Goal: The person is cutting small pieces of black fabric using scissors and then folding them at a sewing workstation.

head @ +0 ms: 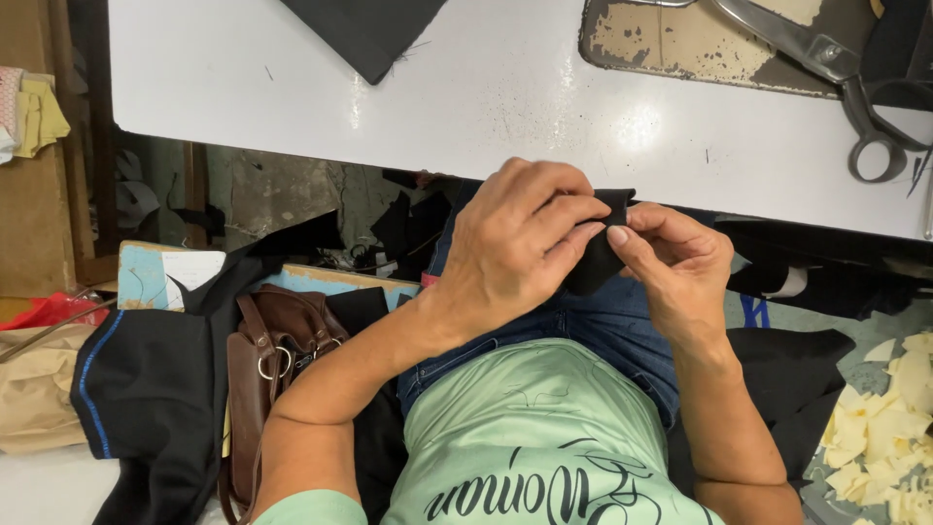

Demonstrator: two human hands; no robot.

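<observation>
1. Hands met over the lap, just below the near edge of the white laminate work table (466,87).
2. Left hand (515,243) lay curled over a small piece of black woven fabric (598,258); its fingers were pressed together on the upper edge of the piece.
3. Right hand (675,262) pinched the same black piece from the other side, thumb tip against the cloth, touching the left fingers.
4. Fabric piece sat between both hands, above the blue denim jeans (603,335) and in front of the table edge; its lower part hung down between the palms.
5. Large steel tailor's shears with dark handles (855,87) rested at the far right of the table, partly on a worn beige metal plate (671,39).
6. Larger dark cloth panel (364,29) lay at the far edge of the table, well apart from the hands.
7. Brown leather handbag with metal rings (272,360) sat to the left of the lap, beside black garments with blue trim (146,389).
8. Pale yellow fabric scraps (889,428) were scattered on the floor at the right.
</observation>
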